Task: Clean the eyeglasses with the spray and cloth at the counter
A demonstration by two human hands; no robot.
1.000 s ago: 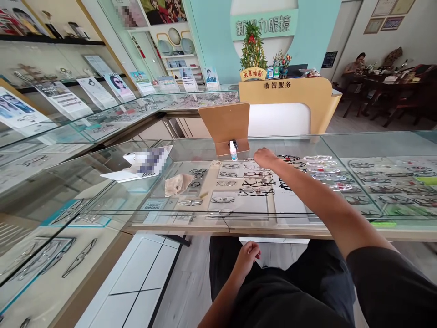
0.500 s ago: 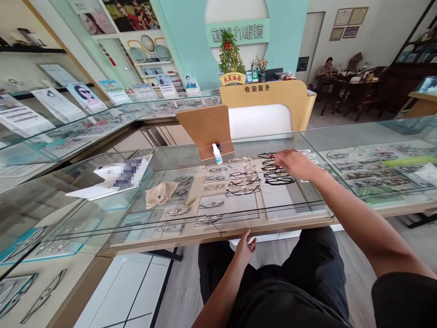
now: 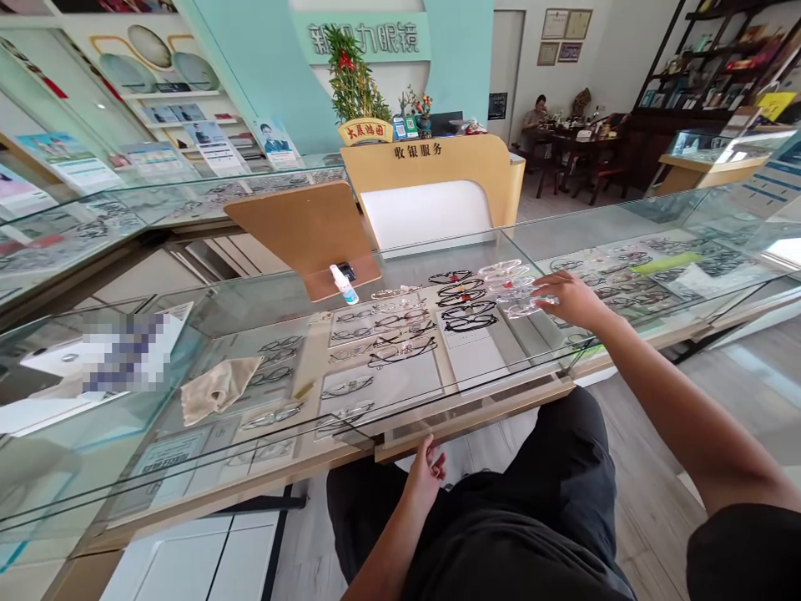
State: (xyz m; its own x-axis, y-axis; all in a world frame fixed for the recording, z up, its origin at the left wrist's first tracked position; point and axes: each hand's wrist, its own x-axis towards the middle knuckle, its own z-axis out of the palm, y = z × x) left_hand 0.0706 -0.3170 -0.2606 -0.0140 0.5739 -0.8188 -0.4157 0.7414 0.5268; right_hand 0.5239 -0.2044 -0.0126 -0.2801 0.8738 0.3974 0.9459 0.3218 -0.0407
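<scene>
Seated person reaching into a glass-topped eyewear display case (image 3: 563, 242).
At the left lies a crumpled beige cloth (image 3: 219, 388), and farther back a small white spray bottle (image 3: 344, 284) stands on a tan wooden stand (image 3: 294, 225). Inside the case are rows of thin metal spectacles (image 3: 388, 334). The left hand (image 3: 425, 472) is just under the case's wooden front edge, fingers loosely spread and empty. Next comes a column of black-rimmed frames (image 3: 466, 305), then clear plastic frames (image 3: 510, 288). The right hand (image 3: 569, 299) reaches the clear frames with fingers outstretched; whether it pinches one cannot be told.
</scene>
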